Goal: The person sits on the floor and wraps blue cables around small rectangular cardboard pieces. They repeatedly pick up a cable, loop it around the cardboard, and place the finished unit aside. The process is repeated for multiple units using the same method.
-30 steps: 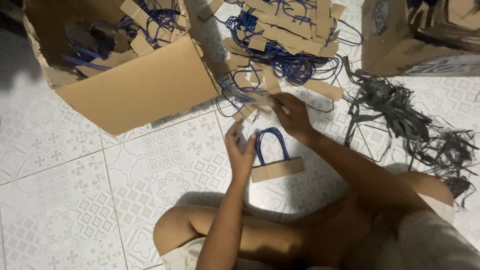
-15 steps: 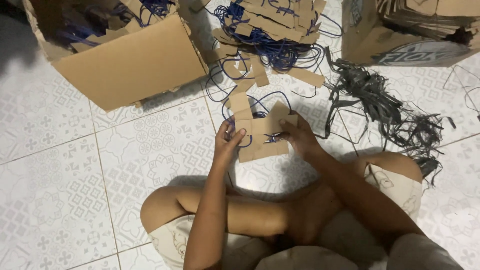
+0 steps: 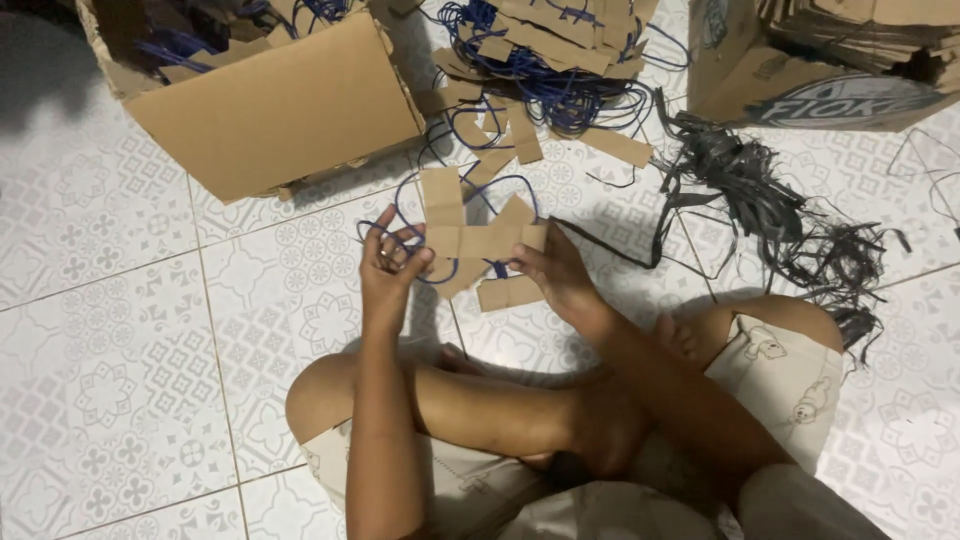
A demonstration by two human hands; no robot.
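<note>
Head view, seated worker on a patterned tile floor (image 3: 150,330). We held a bundle of brown card strips (image 3: 480,240) with blue cord loops (image 3: 420,185) between both hands, raised just above the floor in front of the crossed legs. The left hand (image 3: 390,265) had its fingers closed around the bundle's left end and the cords there; the right hand (image 3: 555,280) pinched the right end from below. Compared with the picture a second earlier, where we gripped a single strip with one blue loop, the bundle now counted several strips fanned at different angles, and the hands stood wider apart; we judged that pieces were being gathered one after another into a stack. The loose supply of strips and cord (image 3: 560,60) lay near, beyond the hands. An open cardboard box (image 3: 280,110) holding more such pieces stood to the left, a second box (image 3: 800,80) to the right, and a heap of dark straps (image 3: 780,210) beside it.
</note>
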